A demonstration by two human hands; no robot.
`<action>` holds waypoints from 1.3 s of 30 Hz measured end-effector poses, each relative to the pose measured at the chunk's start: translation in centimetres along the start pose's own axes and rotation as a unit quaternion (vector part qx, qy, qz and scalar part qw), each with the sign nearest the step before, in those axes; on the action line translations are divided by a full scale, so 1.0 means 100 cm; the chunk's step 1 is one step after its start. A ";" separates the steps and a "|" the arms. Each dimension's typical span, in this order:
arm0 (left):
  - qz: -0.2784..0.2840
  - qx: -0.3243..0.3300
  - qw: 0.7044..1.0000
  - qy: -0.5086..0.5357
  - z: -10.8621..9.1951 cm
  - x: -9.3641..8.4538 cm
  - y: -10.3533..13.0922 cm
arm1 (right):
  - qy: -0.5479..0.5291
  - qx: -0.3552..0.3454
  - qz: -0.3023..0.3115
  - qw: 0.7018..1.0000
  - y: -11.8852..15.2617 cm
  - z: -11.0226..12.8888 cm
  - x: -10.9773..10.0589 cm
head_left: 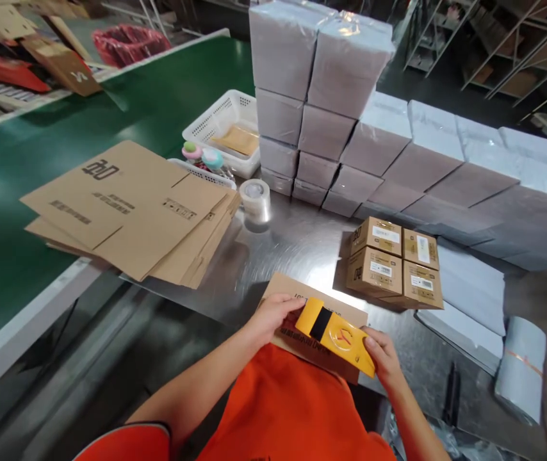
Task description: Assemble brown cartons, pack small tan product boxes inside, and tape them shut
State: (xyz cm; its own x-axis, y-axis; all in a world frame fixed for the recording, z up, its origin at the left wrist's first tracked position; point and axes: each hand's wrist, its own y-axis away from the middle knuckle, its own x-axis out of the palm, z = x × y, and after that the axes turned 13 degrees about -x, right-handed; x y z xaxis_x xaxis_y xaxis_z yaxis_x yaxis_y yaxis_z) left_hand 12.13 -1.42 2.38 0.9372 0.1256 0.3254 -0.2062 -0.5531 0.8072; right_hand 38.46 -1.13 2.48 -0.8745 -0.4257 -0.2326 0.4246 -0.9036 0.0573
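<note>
A flat yellow packet (348,339) with a black band and a round clear spot is held level between both hands. My left hand (273,315) pinches its left end, and my right hand (383,353) grips its right end between thumb and fingers. Beneath the packet, a brown cardboard piece (319,293) with dark print lies at the near edge of the metal table (273,256). Part of its print is covered by the packet and my left hand.
Flattened cartons (134,205) lie at left over the green belt (28,166). Tape rolls (255,200) and a white basket (196,131) sit behind. Wrapped white stacks (335,83) line the back. Small brown boxes (376,269), grey sheets (475,282) and a grey roll (521,368) are right.
</note>
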 end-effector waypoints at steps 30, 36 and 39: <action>-0.354 0.180 0.911 -0.116 -0.007 -0.171 -0.024 | 0.147 0.052 0.123 0.980 -0.049 0.041 0.026; -0.410 0.186 0.878 -0.162 0.010 -0.177 -0.056 | 0.159 0.127 0.105 0.974 -0.059 0.058 0.048; -0.401 0.169 0.883 -0.176 0.018 -0.181 -0.072 | 0.181 0.125 0.106 0.970 -0.063 0.061 0.053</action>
State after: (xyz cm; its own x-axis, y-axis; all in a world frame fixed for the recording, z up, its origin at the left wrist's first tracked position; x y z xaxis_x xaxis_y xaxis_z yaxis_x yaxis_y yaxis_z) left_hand -2.78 -1.20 -10.25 0.7857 0.3568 -0.5054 0.6030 -0.6241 0.4968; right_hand 29.67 2.04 6.78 -0.6140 -0.5995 -0.5134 0.4768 -0.8001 0.3641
